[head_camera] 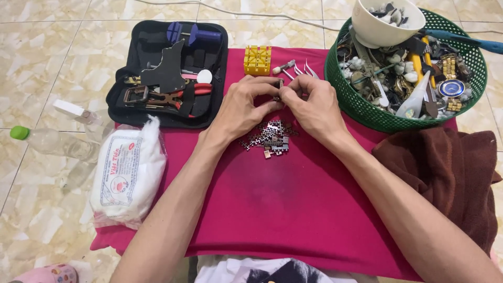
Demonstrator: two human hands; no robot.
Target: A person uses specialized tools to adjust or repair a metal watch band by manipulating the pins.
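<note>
Where the magenta cloth point(293, 209) covers the floor, a heap of small metal watch-band links point(270, 139) lies just below both hands. Left hand point(246, 107) and right hand point(312, 107) meet fingertip to fingertip, pinching one small link piece point(279, 90) between them. Beyond sit a yellow block point(257, 60), tweezers point(304, 71), a black tool case point(167, 73) and a green basket point(356, 105).

Bare red cloth point(293, 209) below the link pile point(270, 139); tool case point(166, 73) left, green basket point(367, 112) right.
</note>
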